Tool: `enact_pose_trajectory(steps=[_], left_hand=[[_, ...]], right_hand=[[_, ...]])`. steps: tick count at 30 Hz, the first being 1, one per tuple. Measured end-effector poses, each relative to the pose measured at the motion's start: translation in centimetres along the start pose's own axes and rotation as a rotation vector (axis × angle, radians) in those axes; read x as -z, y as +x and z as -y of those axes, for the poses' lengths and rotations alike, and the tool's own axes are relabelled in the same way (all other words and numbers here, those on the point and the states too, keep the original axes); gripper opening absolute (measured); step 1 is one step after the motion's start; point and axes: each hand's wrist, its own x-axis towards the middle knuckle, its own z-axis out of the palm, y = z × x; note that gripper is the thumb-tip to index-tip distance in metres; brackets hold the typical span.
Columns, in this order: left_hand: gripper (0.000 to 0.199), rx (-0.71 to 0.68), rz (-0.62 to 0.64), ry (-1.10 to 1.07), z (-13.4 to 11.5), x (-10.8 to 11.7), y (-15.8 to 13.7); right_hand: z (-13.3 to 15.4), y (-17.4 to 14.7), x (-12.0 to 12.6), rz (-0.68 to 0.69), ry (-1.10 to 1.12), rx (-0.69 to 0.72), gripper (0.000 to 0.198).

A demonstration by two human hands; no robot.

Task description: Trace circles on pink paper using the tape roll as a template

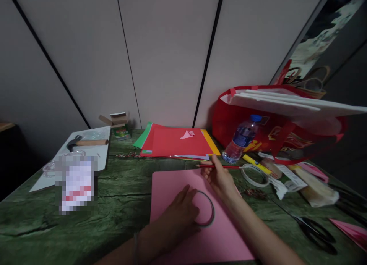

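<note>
A sheet of pink paper [177, 181] lies on the table in front of me. On it rests a thin grey ring [213, 211], flat, with pink showing through its middle. My left hand [183, 209] is closed over the ring's left side, and its fingers hide that part. Above the paper's upper right edge, my right hand [219, 177] grips a red pencil [229, 167] between thumb and fingers. The pencil lies nearly level, its sharpened tip pointing left, clear of the ring.
Coloured sheets [174, 141] lie behind the pink paper. To the right stand a water bottle [242, 139] and red bag [226, 116], with a tape roll [243, 175], yellow glue stick [256, 164] and scissors [312, 230] nearby. A hammer [88, 142] lies on a white board at left.
</note>
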Motion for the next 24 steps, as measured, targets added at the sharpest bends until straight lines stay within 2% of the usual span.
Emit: enact_pose_trajectory(steps=[2, 4, 8, 11, 14, 18, 21, 24], left_hand=[[0.014, -0.004, -0.008, 0.012, 0.4, -0.4, -0.2], [0.006, -0.014, -0.045, 0.047, 1.3, -0.9, -0.9], [0.022, 0.073, -0.075, 0.179, 3.6, -1.0, -2.7], [0.030, 0.185, -0.119, 0.278, 4.8, -0.9, -3.8], [0.034, 0.284, -0.232, 0.310, 5.4, -1.6, -4.6], [0.042, 0.462, -0.393, 0.171, 5.7, -3.2, -5.5], [0.049, 0.509, -0.453, 0.033, 5.9, -3.8, -6.0], [0.058, 0.516, -0.459, -0.029, 6.2, -3.9, -6.2]], right_hand=[[-1.3, 0.6, 0.3, -0.034, 0.091, -0.024, 0.034], [-2.2, 0.9, 1.0, -0.040, 0.111, -0.054, 0.031], [-3.4, 1.1, 2.4, 0.012, 0.027, -0.070, 0.032], [-4.1, 0.9, 2.8, 0.092, -0.100, 0.018, 0.033], [-4.7, 0.1, 2.7, 0.233, -0.452, 0.170, 0.029], [-5.1, -1.0, 2.2, 0.444, -1.030, 0.492, 0.024], [-4.8, -0.8, 1.7, 0.560, -1.263, 0.660, 0.026], [-4.2, 0.1, 1.8, 0.558, -1.380, 0.701, 0.024]])
